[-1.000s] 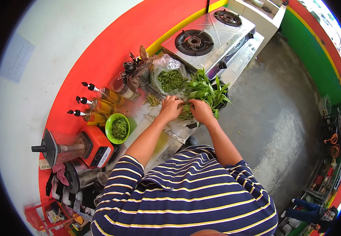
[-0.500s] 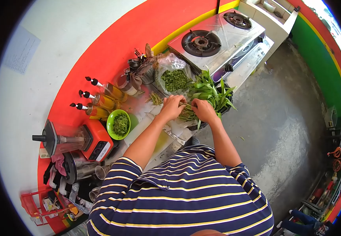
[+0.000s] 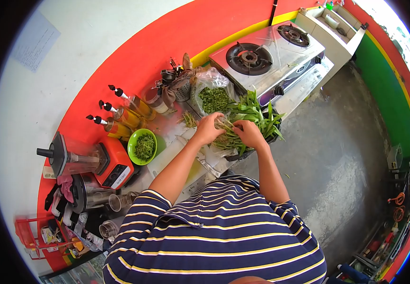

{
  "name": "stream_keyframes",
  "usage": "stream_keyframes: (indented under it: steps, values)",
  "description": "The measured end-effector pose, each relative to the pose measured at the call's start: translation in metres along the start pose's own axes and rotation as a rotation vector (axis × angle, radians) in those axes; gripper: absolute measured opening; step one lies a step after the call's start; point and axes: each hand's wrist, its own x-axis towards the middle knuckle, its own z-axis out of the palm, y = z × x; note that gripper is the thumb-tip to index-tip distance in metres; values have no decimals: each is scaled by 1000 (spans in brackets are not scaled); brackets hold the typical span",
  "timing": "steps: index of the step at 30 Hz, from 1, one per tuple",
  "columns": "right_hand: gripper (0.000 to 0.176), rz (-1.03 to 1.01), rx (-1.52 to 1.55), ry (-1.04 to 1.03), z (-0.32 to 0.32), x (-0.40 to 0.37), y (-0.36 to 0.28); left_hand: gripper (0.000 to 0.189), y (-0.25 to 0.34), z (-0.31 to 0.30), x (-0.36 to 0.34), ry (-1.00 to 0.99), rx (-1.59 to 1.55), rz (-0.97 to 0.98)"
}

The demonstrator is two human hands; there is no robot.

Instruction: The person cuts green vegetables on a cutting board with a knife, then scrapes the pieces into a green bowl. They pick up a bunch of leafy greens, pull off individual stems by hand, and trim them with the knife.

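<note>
I still keep my left hand point(image 3: 209, 129) and right hand point(image 3: 251, 135) pinching slender green leafy stems point(image 3: 229, 140); little has shifted, so handling seems midway.

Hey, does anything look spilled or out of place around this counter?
Slightly: stem-like scraps lie loose on the counter near the left hand, outside the green bowl, and a small green bit is on the floor.

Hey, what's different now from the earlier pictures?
The camera's view tilted, making the silver metal two-burner stove appear further right and lower. The left hand and right hand stayed at the long-leafed green bunch. The round lime-green bowl and clear plastic bag look unmoved.
</note>
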Motion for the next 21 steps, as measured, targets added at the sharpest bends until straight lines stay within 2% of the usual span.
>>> stream_keyframes:
  steps: [2,3,5,6,10,12,13,18,19,21]
  values:
    - [24,42,-15,-7,-5,-1,-6,54,5,6,-4,262,194,42]
    - [24,91,-27,-8,-6,-1,-5,54,5,6,-4,262,201,46]
    - [24,69,11,55,-7,-1,0,55,3,7,-2,135,187,-19]
    - [25,80,16,41,-15,-3,-5,50,1,5,1,33,16,-62]
    - [25,89,54,44,-28,-3,2,47,-6,17,1,32,-26,-20]
    - [27,121,149,63,-28,-5,4,41,-4,25,4,44,-227,52]
    - [27,123,147,62,-27,-5,5,41,-2,28,4,43,-230,51]
    - [22,225,350,21,-27,-8,3,21,23,28,6,48,-268,42]
    - [22,226,346,20,-26,-9,5,21,28,26,5,50,-272,42]
    - [19,87,197,79,-25,-11,8,18,32,19,3,33,-346,-3]
